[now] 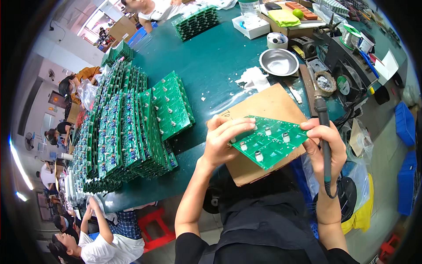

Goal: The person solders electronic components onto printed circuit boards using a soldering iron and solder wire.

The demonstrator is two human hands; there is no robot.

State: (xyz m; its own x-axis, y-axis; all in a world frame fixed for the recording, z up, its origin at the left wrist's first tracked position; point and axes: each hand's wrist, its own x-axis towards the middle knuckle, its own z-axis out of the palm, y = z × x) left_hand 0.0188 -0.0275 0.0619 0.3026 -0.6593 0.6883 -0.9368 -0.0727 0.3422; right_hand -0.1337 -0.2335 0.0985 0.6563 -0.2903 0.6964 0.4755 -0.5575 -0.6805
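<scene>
A green circuit board (278, 145) with several silver cylindrical parts standing on it is held tilted between my two hands. My left hand (220, 140) grips its left edge, fingers over the top. The right corner is pinched by my right hand (336, 147), which also holds a dark-handled soldering iron (324, 123). The iron's shaft points away from me, up towards the far side, apart from the board. Beneath the board lies a brown cardboard sheet (272, 102) at the table's near edge.
Dense stacks of circuit boards (116, 132) fill the left side of the green table (211, 61), with another stack (195, 22) farther back. A metal bowl (279, 72), white tissue (256, 79) and solder spool (350, 37) stand right. People sit nearby, one by a red stool (156, 229).
</scene>
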